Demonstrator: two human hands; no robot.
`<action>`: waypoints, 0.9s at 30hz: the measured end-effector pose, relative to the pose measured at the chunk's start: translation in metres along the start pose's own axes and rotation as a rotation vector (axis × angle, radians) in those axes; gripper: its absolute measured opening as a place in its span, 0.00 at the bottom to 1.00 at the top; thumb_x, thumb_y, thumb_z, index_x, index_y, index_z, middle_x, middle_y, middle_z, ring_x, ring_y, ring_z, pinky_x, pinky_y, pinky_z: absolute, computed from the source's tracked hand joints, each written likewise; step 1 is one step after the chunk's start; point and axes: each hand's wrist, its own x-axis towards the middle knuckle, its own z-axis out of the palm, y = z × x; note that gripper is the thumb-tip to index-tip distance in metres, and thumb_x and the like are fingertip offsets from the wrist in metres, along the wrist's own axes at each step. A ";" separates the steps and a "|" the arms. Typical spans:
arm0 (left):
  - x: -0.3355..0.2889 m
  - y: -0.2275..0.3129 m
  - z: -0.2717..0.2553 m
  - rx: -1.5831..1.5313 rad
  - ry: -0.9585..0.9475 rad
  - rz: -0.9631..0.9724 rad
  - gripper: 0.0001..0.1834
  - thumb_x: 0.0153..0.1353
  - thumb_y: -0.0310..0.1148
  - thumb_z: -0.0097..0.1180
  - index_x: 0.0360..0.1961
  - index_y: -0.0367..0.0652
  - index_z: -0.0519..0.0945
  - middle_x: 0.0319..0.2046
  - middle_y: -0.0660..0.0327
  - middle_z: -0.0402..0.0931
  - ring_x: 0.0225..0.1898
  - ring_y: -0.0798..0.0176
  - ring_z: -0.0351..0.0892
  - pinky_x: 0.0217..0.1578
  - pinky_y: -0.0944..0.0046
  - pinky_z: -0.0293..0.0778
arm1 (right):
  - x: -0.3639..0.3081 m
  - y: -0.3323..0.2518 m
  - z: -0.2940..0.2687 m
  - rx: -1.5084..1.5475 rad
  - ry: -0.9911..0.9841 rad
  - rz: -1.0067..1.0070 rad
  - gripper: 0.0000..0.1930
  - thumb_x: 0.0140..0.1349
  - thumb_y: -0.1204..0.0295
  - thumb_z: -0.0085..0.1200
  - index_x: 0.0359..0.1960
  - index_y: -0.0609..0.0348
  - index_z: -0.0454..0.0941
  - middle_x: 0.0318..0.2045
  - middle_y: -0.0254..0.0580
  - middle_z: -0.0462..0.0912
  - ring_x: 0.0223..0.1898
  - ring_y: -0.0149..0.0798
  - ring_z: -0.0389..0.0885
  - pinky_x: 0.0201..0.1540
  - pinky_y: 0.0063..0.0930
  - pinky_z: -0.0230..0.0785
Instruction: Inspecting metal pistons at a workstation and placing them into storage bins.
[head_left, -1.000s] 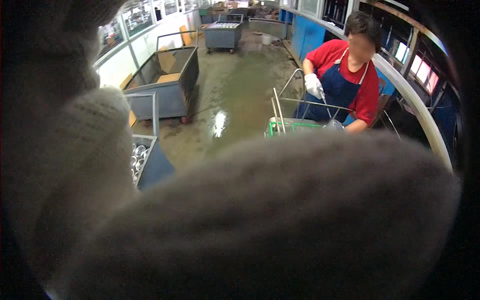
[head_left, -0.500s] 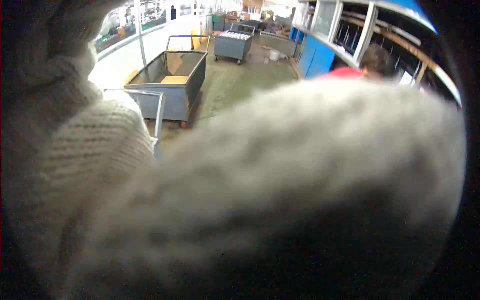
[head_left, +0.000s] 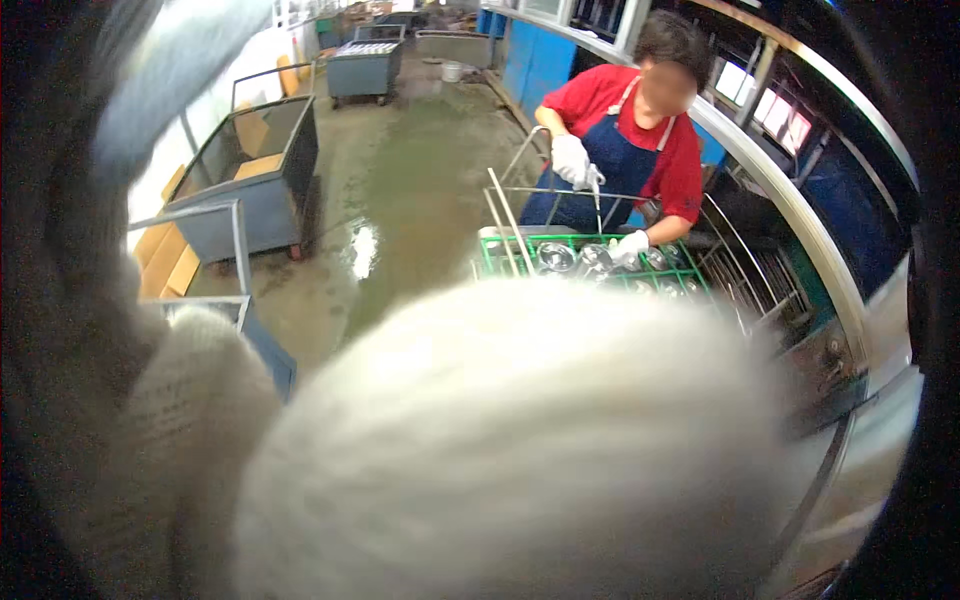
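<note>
Close against the lens, my gloved hand (head_left: 520, 450) is blocking everything; I cannot tell its grip; the knit glove (head_left: 150, 430) is looking soft.

A co-worker (head_left: 625, 130) leans over a green crate (head_left: 590, 262) of metal bowls; grey carts (head_left: 255, 180) stand on the wet floor (head_left: 400, 200).

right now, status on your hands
White knit gloved hand against the lens, grip hidden. Beyond it, green crate of metal cups, co-worker working there.
</note>
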 end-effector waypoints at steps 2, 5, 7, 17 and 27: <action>-0.007 0.011 -0.007 0.059 0.019 -0.004 0.20 0.63 0.38 0.55 0.46 0.30 0.79 0.40 0.49 0.80 0.40 0.49 0.82 0.43 0.56 0.80 | 0.001 0.001 0.002 -0.110 0.005 -0.004 0.20 0.62 0.64 0.56 0.54 0.61 0.78 0.45 0.52 0.85 0.47 0.46 0.85 0.52 0.35 0.75; -0.029 0.034 0.011 0.127 0.056 -0.011 0.18 0.63 0.37 0.55 0.45 0.30 0.81 0.39 0.50 0.81 0.39 0.50 0.82 0.41 0.57 0.81 | -0.020 0.024 -0.010 -0.028 0.036 0.129 0.24 0.60 0.58 0.58 0.54 0.59 0.79 0.45 0.52 0.85 0.49 0.47 0.84 0.53 0.35 0.75; -0.045 0.037 0.017 -0.158 -0.043 0.127 0.13 0.61 0.34 0.55 0.38 0.33 0.81 0.34 0.53 0.79 0.34 0.51 0.81 0.36 0.55 0.81 | -0.027 0.026 -0.022 -0.051 0.050 0.160 0.24 0.60 0.58 0.58 0.54 0.59 0.79 0.47 0.52 0.85 0.50 0.46 0.84 0.54 0.35 0.74; -0.007 0.154 0.082 -0.348 -1.069 -0.105 0.13 0.65 0.46 0.56 0.34 0.47 0.78 0.34 0.56 0.79 0.42 0.55 0.77 0.42 0.51 0.79 | -0.041 0.094 -0.126 0.057 0.137 0.163 0.23 0.53 0.68 0.62 0.52 0.62 0.80 0.42 0.50 0.86 0.44 0.42 0.86 0.50 0.32 0.76; -0.089 0.153 0.198 -0.015 -0.624 0.404 0.19 0.36 0.30 0.66 0.36 0.46 0.85 0.31 0.60 0.78 0.36 0.54 0.81 0.35 0.61 0.82 | -0.102 0.244 -0.283 0.292 1.180 0.304 0.39 0.44 0.81 0.66 0.63 0.62 0.67 0.47 0.53 0.78 0.36 0.40 0.81 0.40 0.32 0.76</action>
